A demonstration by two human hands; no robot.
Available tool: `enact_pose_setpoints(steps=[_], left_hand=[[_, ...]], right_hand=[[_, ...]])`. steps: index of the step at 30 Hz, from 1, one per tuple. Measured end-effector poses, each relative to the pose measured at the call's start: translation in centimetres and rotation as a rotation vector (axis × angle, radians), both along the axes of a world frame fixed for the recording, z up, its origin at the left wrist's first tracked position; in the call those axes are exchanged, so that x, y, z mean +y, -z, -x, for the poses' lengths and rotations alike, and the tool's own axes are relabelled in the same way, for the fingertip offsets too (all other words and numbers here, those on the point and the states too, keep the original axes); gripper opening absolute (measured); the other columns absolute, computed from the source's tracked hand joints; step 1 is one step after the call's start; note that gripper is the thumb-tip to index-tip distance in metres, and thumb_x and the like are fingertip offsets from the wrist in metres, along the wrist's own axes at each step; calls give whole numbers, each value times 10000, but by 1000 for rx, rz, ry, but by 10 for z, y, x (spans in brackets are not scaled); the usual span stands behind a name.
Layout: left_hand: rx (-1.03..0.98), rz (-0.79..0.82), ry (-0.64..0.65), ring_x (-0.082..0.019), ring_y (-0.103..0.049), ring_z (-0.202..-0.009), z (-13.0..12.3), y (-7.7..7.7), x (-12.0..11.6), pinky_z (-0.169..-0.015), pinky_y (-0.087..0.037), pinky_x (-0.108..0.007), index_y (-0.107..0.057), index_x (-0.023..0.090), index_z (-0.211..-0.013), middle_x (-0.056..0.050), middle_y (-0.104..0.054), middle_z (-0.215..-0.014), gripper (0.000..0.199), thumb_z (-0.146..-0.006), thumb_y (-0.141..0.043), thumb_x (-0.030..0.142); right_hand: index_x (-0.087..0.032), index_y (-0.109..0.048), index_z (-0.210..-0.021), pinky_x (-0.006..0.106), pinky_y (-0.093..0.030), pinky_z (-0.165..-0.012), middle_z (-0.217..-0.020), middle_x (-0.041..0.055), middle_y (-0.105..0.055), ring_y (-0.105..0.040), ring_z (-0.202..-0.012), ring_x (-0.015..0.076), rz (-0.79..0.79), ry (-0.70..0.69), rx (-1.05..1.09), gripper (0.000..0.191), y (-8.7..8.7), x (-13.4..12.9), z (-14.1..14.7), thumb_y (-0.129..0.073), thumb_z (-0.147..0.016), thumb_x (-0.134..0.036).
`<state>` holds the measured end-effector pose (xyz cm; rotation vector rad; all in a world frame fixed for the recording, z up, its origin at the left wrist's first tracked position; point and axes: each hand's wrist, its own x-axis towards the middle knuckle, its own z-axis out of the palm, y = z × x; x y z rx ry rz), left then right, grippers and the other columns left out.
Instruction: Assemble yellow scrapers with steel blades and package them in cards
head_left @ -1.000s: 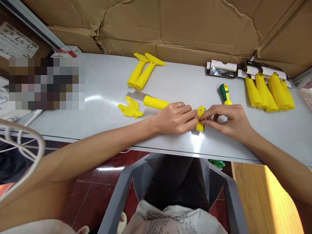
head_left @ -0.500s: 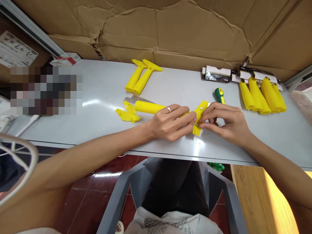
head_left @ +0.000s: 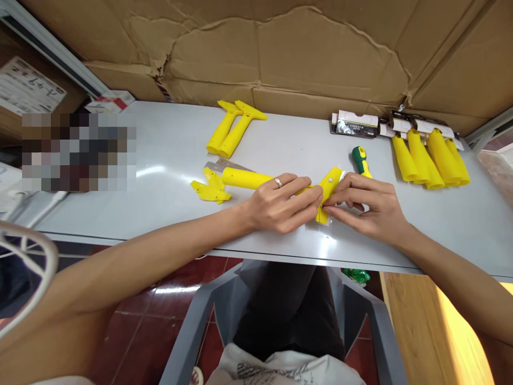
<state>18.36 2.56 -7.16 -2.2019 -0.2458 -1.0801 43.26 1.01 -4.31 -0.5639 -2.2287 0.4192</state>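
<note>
A yellow T-shaped scraper handle [head_left: 244, 178] lies crosswise on the table, its head towards my right side. My left hand [head_left: 282, 203], a ring on one finger, is wrapped over the neck of it. On the head, one screw [head_left: 330, 180] sits in the upper hole. Thumb and fingertips of my right hand [head_left: 366, 206] pinch a small screw at the lower hole, mostly covered by the fingers. Clear plastic shows along the head's edge. Behind that hand lies a green and yellow screwdriver [head_left: 361, 160], partly hidden.
Several yellow flat pieces [head_left: 212, 187] and metal blades [head_left: 228, 164] lie left of the handle. Two more scraper handles [head_left: 236, 128] rest at the back. Several yellow tubular handles [head_left: 438, 160] and packaged boxes [head_left: 356, 123] stand back right, before a cardboard wall [head_left: 296, 48].
My right fingertips have closed in on the lower hole, covering more of the screw. My left hand and the scraper handle have stayed in place.
</note>
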Motion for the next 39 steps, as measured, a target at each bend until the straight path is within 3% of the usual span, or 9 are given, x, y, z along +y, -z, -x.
enact_pose_setpoints(steps=[8,14,19,24,27,32,34,36,39], left_hand=[[67,-22,-69,-172,-773,-892,1,1,0,-692,-574,-310,-687,220,-825,-24,-817,-996,206,-1027,-680,180],[83,-8,-100,-161,-756,-851,0,1,1,-645,-517,-291,-723,218,-978,-25,-815,-965,96,-1056,-668,214],[58,10,-79,-173,-760,-868,-3,2,2,-624,-485,-295,-712,204,-1030,-45,-818,-979,34,-1054,-689,211],[95,13,-98,-162,-770,-880,-1,-2,0,-597,-471,-293,-717,208,-1035,-31,-829,-1008,46,-1063,-689,232],[98,33,-101,-168,-776,-909,0,-3,0,-605,-469,-301,-712,215,-1021,-31,-835,-1046,71,-1065,-662,194],[36,83,-103,-171,-780,-924,1,0,3,-632,-492,-292,-712,203,-999,-18,-845,-1026,142,-1073,-611,136],[11,142,-101,-174,-780,-940,1,2,5,-624,-487,-293,-712,194,-1033,-12,-848,-1040,144,-1056,-607,98],[3,196,-97,-177,-778,-949,1,4,6,-616,-480,-298,-711,185,-1071,-11,-849,-1059,150,-1039,-613,77],[15,240,-104,-168,-778,-940,0,5,6,-635,-494,-295,-719,195,-1087,5,-853,-1046,136,-1046,-625,106]], right_hand=[[-243,-821,-1003,286,-559,-631,-870,31,-714,-681,-741,144,-25,-26,-9,142,-3,1,-1,-758,-971,-120],[-223,-819,-1006,294,-568,-658,-861,42,-733,-693,-747,152,-43,-73,-86,114,-6,5,-5,-736,-989,-146],[-243,-855,-1016,282,-505,-571,-844,34,-731,-665,-694,140,74,-36,-139,143,-9,7,-10,-714,-1028,-227],[-268,-851,-954,307,-542,-650,-871,23,-760,-704,-751,152,250,-26,-145,171,-15,8,-13,-713,-1050,-294],[-265,-824,-885,345,-513,-651,-865,31,-779,-697,-748,179,274,130,-66,211,-17,15,-21,-725,-1047,-355],[-246,-775,-846,408,-419,-679,-760,67,-681,-548,-653,206,-21,616,-45,246,-6,45,-46,-696,-1044,-369],[-245,-799,-1034,442,-483,-792,-851,78,-691,-545,-672,208,-33,726,-146,132,2,59,-54,-732,-1007,-355],[-225,-757,-1296,491,-522,-918,-937,100,-708,-611,-764,246,28,773,-248,368,9,69,-56,-784,-960,-376],[-178,-653,-1508,549,-548,-952,-863,89,-703,-669,-827,310,153,767,-380,629,17,77,-54,-791,-926,-374]])
